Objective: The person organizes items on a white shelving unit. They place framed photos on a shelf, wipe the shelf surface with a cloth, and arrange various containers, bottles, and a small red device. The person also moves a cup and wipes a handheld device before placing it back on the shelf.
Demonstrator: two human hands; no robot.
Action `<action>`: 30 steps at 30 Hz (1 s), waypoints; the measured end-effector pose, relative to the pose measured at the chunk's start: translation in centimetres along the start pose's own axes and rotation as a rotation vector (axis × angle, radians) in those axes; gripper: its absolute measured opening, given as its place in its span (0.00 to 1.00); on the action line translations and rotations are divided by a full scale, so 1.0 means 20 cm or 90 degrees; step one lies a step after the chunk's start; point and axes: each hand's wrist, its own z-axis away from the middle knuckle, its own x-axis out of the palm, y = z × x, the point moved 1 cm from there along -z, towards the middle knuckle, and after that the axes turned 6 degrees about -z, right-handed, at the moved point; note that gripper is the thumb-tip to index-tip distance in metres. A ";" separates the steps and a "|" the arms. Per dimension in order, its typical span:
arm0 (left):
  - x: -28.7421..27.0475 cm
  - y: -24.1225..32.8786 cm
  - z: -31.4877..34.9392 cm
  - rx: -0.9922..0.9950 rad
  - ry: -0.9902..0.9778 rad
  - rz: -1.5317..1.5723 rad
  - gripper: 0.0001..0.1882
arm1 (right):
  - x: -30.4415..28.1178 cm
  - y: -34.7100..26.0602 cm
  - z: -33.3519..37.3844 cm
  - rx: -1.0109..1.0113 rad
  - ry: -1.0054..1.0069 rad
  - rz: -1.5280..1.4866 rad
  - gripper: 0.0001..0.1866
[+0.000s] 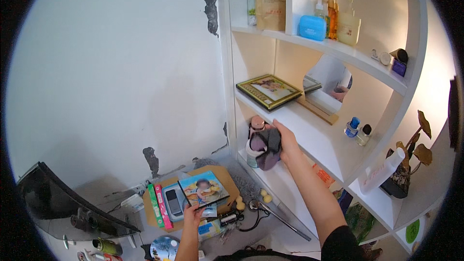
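Note:
My left hand (192,215) is closed on the lower left edge of a photo panel (205,189), which has a dark rim and a blue, bright picture on it. The panel is tilted above a brown board on the floor. At the shelf, my right hand (286,142) reaches to the front edge of the middle board, its fingers closed round a bunched grey and purple cloth (267,150). Behind the cloth, a pink-capped bottle (257,123) and a white jar (253,157) stand in the lower compartment, partly covered.
On the middle shelf lie a gold-framed picture (269,91), a wavy mirror (328,79) and two small bottles (352,126). A potted plant (401,179) and white tube (382,171) stand at right. Below are a curved monitor (72,203), a phone (172,199) and a metal rod (285,221).

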 end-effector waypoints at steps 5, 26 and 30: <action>-0.04 0.03 0.05 0.001 -0.053 0.047 0.30 | 0.05 -0.05 -0.38 0.111 0.029 -0.107 0.15; -0.25 0.13 0.16 0.056 -0.264 -0.091 0.25 | 0.04 -0.04 -0.57 0.067 -0.040 -0.041 0.21; 0.11 0.30 0.39 0.095 -0.118 0.026 0.24 | 0.17 -0.11 -0.21 0.021 -0.017 -0.074 0.20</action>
